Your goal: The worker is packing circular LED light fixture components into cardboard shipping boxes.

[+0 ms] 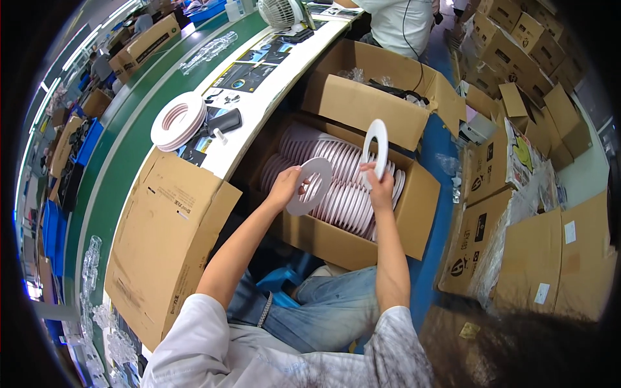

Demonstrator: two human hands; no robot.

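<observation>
My left hand point(287, 187) is closed on the edge of a flat white ring point(319, 169), held tilted over a cardboard box point(414, 220). A second white ring point(381, 145) stands nearly upright in my right hand point(380, 183), pinched at its lower edge. Beneath both hands, the box holds rows of similar rings point(352, 204), packed on edge side by side. The two held rings are apart from each other. Parts of the packed rows are hidden behind my hands and the held rings.
A stack of white rings point(174, 126) lies on the white bench point(259, 107) at left, near a black object point(224, 122) and a small white bottle point(220, 136). A cardboard flap point(162, 226) covers the near bench. Another open carton point(362, 107) stands beyond; stacked cartons point(482, 239) line the right.
</observation>
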